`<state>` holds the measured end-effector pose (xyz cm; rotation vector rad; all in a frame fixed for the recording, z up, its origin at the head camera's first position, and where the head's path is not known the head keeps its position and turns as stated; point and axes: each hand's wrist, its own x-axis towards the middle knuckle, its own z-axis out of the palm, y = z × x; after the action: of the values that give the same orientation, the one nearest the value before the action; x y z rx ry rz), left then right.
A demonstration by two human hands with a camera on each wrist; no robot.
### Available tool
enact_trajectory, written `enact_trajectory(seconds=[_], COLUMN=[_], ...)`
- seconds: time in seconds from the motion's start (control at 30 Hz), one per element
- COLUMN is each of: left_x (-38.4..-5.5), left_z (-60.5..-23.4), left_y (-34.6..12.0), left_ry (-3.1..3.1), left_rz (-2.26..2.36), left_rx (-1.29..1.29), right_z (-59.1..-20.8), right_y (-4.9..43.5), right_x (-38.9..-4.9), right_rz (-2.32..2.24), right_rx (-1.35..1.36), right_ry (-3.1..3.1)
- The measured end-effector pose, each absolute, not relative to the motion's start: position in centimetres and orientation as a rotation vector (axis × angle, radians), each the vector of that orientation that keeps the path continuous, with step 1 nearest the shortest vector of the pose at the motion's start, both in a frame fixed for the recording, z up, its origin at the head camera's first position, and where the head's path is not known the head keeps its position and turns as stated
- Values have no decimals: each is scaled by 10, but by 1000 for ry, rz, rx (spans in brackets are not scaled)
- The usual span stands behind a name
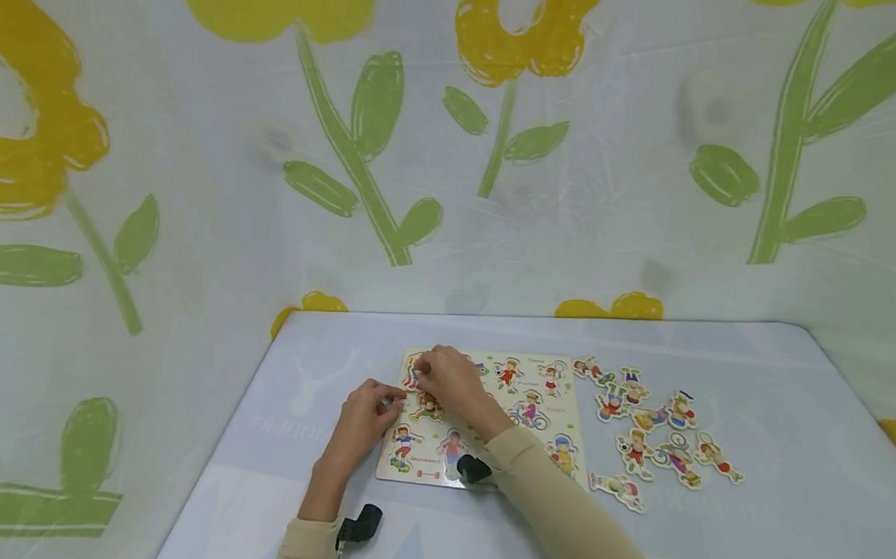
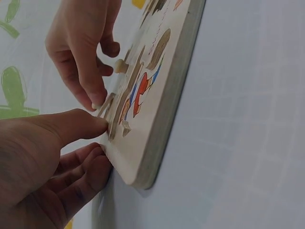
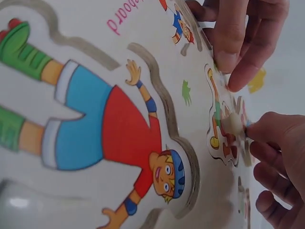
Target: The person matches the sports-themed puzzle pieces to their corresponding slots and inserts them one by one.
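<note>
A wooden puzzle board with printed sports figures lies flat on the table. My right hand reaches over its upper left part. Between thumb and index finger it pinches the small pale knob of a puzzle piece, which shows almost edge-on at the board's surface; its picture is mostly hidden. Beside the board's left edge is my left hand, thumb tip over the rim and other fingertips against the side. A knobbed piece sits in the board close to the right hand. A skateboarder figure fills the near corner.
Several loose figure pieces are scattered on the table right of the board. Black wrist devices show at both forearms. A flower-printed curtain stands behind the table's far edge.
</note>
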<state>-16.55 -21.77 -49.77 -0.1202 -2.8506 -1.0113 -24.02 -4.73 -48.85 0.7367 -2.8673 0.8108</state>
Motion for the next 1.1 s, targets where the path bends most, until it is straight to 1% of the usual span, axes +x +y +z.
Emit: enact_trajectory(seconds=[0.47, 0.9, 1.1], left_x=[-164, -167, -166], left_z=[-500, -501, -500], left_y=[-215, -216, -219], left_ry=[-2848, -2797, -2789], left_rz=[-1008, -913, -932], left_rx=[-116, -236, -225], right_z=[-490, -493, -492], right_y=[-53, -58, -62], right_x=[-243, -242, -242], right_rz=[790, 742, 744], right_rx=[747, 745, 754], right_ry=[-2904, -2851, -2868])
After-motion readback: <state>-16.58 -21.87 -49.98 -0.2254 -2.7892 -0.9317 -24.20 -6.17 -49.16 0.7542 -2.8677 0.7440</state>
